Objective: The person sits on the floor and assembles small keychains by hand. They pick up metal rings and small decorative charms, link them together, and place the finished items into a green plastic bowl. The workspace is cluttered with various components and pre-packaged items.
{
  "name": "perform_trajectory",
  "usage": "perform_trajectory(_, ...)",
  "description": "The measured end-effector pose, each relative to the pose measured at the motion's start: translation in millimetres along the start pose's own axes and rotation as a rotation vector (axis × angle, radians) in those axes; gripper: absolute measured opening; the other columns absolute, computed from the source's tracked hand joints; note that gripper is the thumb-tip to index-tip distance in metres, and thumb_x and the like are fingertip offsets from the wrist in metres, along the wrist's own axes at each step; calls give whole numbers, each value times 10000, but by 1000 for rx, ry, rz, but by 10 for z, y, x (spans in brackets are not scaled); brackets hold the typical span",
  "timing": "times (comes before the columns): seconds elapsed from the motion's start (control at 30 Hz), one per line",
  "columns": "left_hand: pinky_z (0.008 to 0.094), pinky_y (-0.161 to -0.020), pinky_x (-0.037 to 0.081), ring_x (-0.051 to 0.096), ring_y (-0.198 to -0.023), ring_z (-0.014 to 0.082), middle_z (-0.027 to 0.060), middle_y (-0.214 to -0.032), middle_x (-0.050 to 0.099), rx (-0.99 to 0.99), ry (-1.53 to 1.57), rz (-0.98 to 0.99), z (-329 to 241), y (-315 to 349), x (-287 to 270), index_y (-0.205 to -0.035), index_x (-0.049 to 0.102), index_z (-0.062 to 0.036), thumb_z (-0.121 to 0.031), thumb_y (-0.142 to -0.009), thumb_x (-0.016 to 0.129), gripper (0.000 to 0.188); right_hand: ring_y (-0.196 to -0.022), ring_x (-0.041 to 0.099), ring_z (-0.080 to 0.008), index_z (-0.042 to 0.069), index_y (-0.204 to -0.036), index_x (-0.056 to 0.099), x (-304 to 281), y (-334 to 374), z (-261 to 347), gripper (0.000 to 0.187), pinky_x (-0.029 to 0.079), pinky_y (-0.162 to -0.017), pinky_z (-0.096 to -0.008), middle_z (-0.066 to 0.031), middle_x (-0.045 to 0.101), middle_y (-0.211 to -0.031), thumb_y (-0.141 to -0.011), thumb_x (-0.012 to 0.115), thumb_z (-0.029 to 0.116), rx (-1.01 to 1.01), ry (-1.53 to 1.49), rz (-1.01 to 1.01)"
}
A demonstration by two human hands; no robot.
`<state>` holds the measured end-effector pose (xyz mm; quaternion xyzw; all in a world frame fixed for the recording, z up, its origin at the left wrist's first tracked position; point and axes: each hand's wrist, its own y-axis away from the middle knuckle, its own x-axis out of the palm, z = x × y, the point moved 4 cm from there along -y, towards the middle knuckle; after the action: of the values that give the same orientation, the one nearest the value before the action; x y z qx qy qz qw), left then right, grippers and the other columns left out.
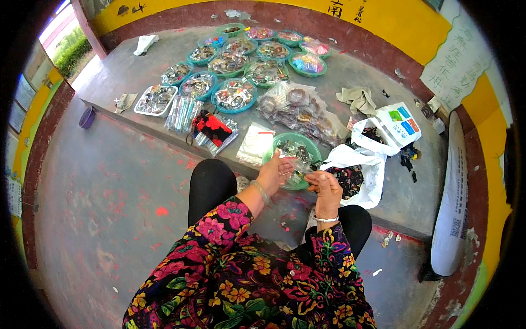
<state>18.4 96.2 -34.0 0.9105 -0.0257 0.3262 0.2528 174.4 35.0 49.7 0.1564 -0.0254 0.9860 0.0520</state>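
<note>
Grey ledge [126, 77] under a yellow-and-maroon wall [383, 22]. Near centre, above a green basin [313, 146], the left hand [278, 169], loosely open, touches a clear bag [299, 164]; the right hand [325, 186] pinches it.

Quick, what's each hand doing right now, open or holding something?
Left hand: fingers extended by the clear plastic bag; whether it grips cannot be told.
Right hand: closed, fingertips pinching the clear plastic bag.
</note>
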Motion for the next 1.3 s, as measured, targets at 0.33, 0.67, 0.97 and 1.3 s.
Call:
perform_trajectory(0.33,236,-693,429,579,-810,116,57,-884,622,193,-119,18,-427,771,128,-1103,550,-30,-168,-858,532,282,-617,476,-26,2,-865,606,267,165,14,120,388,-541,-181,28,565,-686,-803,608,104,-91,354,262)
perform_trajectory(0.67,246,-790,433,559,-863,120,78,-991,609,90,-392,234,-186,762,153,-1026,594,18,-121,-831,565,241,-691,521,-49,-19,-875,642,104,50,-366,184,419,-616,-194,-10,616,-770,-768,633,131,195,306,356)
perform_trajectory(0.97,252,-807,429,561,-890,128,74,-1015,605,83,-323,246,-198,736,185,-1016,599,20,-112,-827,566,233,-610,530,-64,-40,-788,645,57,38,-344,112,422,-568,-192,-17,612,-703,-739,644,61,272,314,312)
perform_trajectory(1.3,227,-734,442,561,-812,98,35,-943,611,116,-257,216,-200,708,150,-1021,589,-8,-61,-818,551,213,-578,496,-52,-15,-728,658,-40,5,-284,111,389,-522,-201,-7,596,-654,-702,675,92,109,407,102)
